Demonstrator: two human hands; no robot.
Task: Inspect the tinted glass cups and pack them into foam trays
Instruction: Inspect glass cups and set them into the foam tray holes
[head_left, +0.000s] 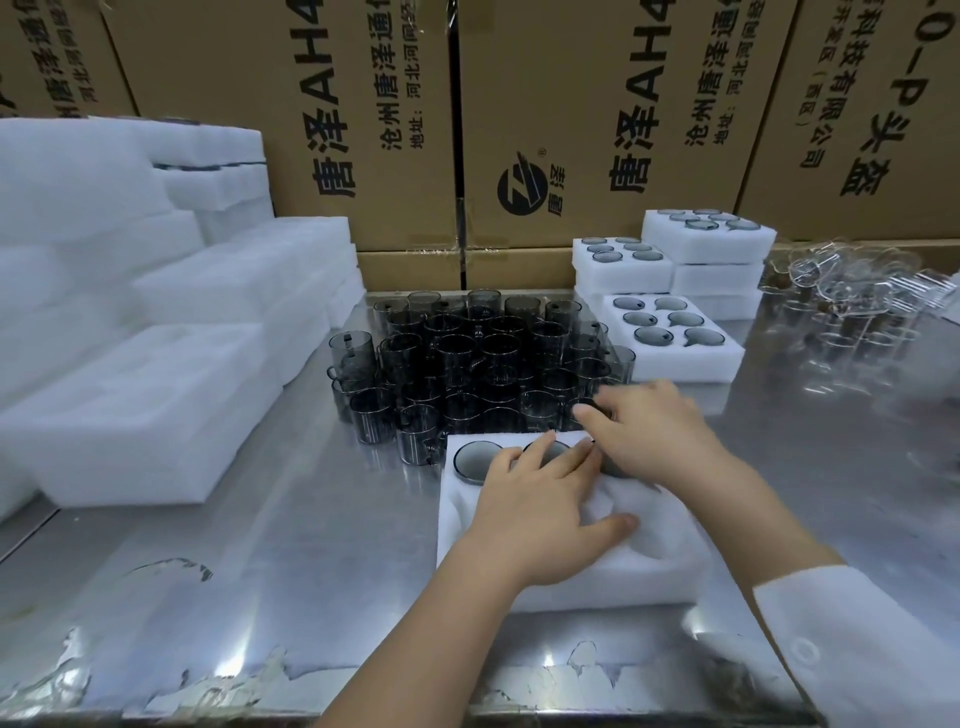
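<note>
Sunk in foam tray (634, 579), far row: smoky-grey glass cups (475, 461). Flat on tray, left hand (530, 512); right hand (652, 439), grip unclear.

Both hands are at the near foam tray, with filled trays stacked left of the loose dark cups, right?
No: the head view shows the filled trays right of the loose dark cups. The left hand and right hand are at the near foam tray.

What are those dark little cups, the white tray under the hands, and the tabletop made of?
Cups: glass, it seems, tinted smoke-grey and glossy; you can see through them and the rims glint.
Tray: soft white foam, matte, with rounded hollows sunk into it.
Tabletop: probably stainless steel, smooth and shiny; it reflects the lights and the cups.
</note>
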